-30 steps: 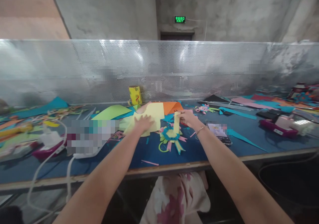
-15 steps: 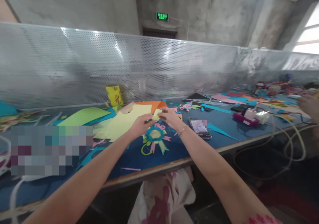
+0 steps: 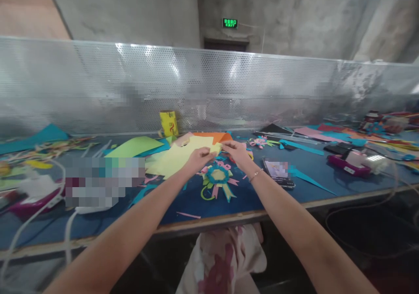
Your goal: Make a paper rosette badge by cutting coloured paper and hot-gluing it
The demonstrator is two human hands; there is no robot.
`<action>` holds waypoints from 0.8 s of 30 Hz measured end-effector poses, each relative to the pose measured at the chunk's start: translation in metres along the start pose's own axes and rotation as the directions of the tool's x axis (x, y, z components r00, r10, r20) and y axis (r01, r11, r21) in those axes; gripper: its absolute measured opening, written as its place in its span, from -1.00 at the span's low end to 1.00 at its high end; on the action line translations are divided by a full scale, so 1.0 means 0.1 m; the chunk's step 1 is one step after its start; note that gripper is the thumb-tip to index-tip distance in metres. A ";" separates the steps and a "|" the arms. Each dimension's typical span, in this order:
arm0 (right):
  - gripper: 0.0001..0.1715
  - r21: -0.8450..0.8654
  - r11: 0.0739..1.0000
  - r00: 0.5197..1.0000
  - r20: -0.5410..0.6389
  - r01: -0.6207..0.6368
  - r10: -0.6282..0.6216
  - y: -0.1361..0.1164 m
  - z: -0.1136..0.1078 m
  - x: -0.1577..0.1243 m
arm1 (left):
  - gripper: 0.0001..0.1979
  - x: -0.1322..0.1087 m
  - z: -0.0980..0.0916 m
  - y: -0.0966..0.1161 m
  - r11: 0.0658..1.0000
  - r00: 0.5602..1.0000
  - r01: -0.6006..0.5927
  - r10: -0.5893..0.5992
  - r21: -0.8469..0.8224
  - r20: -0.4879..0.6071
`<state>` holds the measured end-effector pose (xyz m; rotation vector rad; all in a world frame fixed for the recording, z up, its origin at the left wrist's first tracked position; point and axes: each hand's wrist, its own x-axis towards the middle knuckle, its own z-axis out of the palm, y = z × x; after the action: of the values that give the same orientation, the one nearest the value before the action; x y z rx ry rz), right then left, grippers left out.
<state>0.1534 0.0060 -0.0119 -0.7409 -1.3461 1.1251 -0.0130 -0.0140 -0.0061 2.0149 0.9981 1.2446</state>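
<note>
**Yellow paper strip (image 3: 215,148) pinched at both ends**

Left hand (image 3: 199,160) and right hand (image 3: 237,153) each pinch one end, the strip between them. Near side of the hands, a blue-rimmed rosette (image 3: 217,174) lies on the table (image 3: 247,200); phone (image 3: 279,179) to its right.

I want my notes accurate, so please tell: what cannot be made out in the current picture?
Head view: ends of yellow paper piece, covered by left hand and right hand.
Head view: top of white object, covered by pixelation.
Head view: phone, screen partly pixelated.
</note>
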 end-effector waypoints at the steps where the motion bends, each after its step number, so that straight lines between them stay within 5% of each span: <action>1: -0.71 -0.012 1.000 1.000 -0.006 0.015 -0.015 0.01 0.00 0.00 | -0.63 0.00 0.00 0.00 1.000 1.000 0.011 -0.011 -0.005 0.000; 13: -0.76 -0.149 0.979 0.990 0.027 0.140 -0.137 -0.07 0.02 -0.06 | -0.64 -0.01 0.04 0.04 0.958 0.977 0.207 -0.213 -0.196 -0.011; 24: -0.82 -0.219 0.965 0.989 0.066 0.142 -0.130 -0.09 0.04 -0.09 | -0.70 -0.02 0.05 0.06 0.928 0.969 0.233 -0.245 -0.292 -0.006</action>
<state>0.1519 -0.0058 -0.0062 -0.7725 -1.5605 0.8986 -0.0075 -0.0198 -0.0043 1.5978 0.9843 1.2247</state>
